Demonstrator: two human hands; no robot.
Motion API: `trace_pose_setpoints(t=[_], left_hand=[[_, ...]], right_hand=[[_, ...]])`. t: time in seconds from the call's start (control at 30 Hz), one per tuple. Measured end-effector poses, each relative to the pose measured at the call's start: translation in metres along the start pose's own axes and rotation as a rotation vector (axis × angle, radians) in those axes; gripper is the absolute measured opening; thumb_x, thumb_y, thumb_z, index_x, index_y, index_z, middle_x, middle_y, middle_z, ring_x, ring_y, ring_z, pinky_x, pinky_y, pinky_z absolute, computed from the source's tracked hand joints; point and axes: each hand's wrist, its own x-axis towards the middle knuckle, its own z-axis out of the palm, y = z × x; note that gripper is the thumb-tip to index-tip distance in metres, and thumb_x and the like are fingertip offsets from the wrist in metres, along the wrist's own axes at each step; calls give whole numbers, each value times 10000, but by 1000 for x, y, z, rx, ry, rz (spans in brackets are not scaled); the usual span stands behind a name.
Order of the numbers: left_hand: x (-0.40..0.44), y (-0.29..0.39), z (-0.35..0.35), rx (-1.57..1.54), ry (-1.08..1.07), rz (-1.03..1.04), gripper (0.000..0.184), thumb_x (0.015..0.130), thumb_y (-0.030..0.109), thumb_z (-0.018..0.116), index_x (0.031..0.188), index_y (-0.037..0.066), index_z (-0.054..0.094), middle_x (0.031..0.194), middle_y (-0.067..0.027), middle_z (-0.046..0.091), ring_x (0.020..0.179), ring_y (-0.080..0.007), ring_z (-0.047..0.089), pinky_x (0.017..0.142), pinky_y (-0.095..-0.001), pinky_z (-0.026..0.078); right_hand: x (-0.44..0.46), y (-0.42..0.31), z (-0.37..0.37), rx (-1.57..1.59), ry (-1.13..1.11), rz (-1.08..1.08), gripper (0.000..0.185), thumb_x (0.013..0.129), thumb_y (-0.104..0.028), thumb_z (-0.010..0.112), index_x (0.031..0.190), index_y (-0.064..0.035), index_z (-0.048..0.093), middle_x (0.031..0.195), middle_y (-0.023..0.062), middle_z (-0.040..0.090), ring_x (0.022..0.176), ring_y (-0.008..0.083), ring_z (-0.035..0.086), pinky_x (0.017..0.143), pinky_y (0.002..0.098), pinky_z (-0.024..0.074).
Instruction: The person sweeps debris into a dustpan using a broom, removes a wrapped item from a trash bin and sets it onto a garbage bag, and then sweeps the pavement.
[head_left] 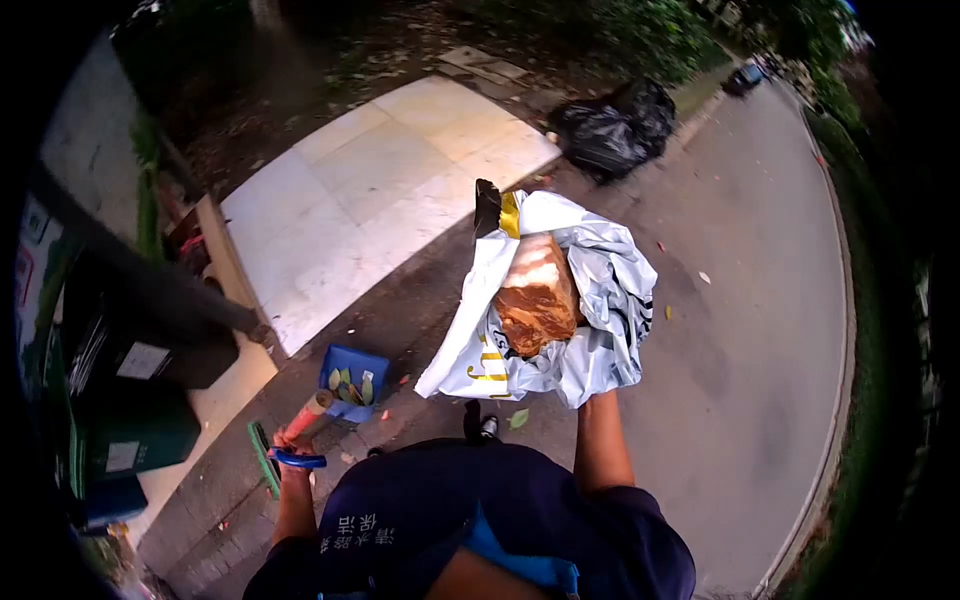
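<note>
A white plastic bag (610,275) with gold lettering is held up in front of my chest, its mouth open. Inside it lies a reddish-brown block with a pale top (537,300). My right forearm reaches up beneath the bag, and the bag covers the hand and its fingers. Low on the left, my left hand (292,448) is wrapped round handles, one reddish and one blue. Beside that hand are a green broom head (263,458) and a blue dustpan (354,380) with leaves in it.
Green bins (150,435) stand at the left by a wooden edge. Pale paving slabs (380,180) lie ahead. A black rubbish bag (615,130) sits at the kerb, beside the grey road (750,330). A vehicle (745,77) is far up the road.
</note>
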Motion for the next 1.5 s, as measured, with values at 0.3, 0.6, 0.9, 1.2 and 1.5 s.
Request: trace_pose_setpoints(t=[0.3,0.6,0.9,1.2,1.5], left_hand=[[89,-104,128,-177,-85,-349,226,734,244,484,694,22,498,574,-13,429,543,-75,397,355,-151,252],[196,-221,226,-78,112,-497,324,672,287,559,724,-32,529,527,-1,398,507,-65,373,344,-158,245],[327,-309,339,-76,103,-636,181,670,163,458,678,-10,512,553,-5,449,519,-94,388,351,-164,254],[426,-382,380,-32,5,-728,192,697,224,452,597,63,481,582,1,487,519,-78,413,350,-169,270],[504,-524,439,-28,41,-715,224,735,250,408,569,105,449,567,6,501,505,-60,415,325,-179,255]], right_hand=[[21,-118,-118,-77,313,-52,108,740,-164,471,765,-61,450,678,1,431,598,100,412,518,229,341],[31,-158,-206,-164,662,-98,105,742,-163,466,741,-59,452,653,-1,426,569,98,405,492,227,334],[145,-238,-231,-395,832,-222,109,744,-163,460,716,-57,454,628,-2,421,539,97,398,466,225,326],[247,-333,-264,-929,717,-470,120,745,-162,454,691,-55,456,602,-3,416,510,96,390,441,223,319],[430,-369,-387,-1221,425,-628,135,747,-162,449,666,-53,458,577,-5,411,480,94,383,415,221,312]])
